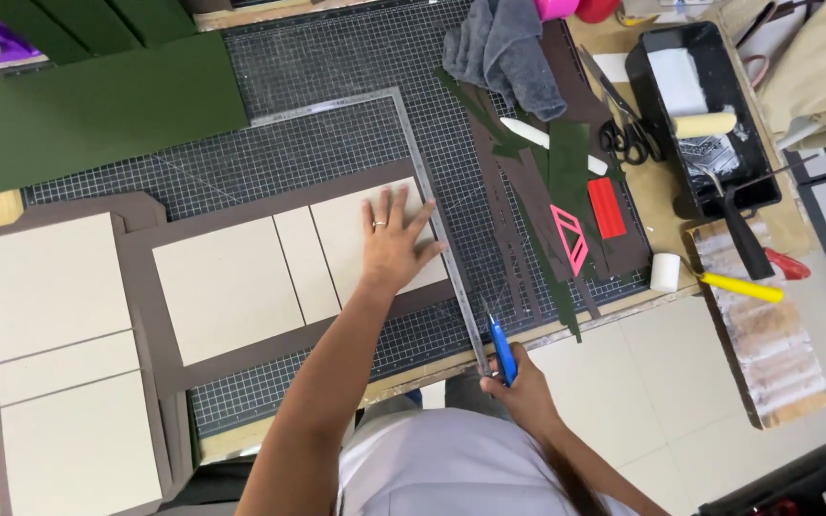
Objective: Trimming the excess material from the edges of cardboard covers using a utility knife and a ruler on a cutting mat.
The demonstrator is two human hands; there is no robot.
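The left hand (392, 244) lies flat with fingers spread on the right board (375, 239), one of three beige boards on a brown sheet (241, 358) in the middle of the table (662, 191). The right hand (523, 387) is closed on a blue knife (502, 352) at the near end of a steel ruler (437, 229). The boards look stiff and light, the sheet thin and limp; press flat rather than pinch. A second three-board set sits at left.
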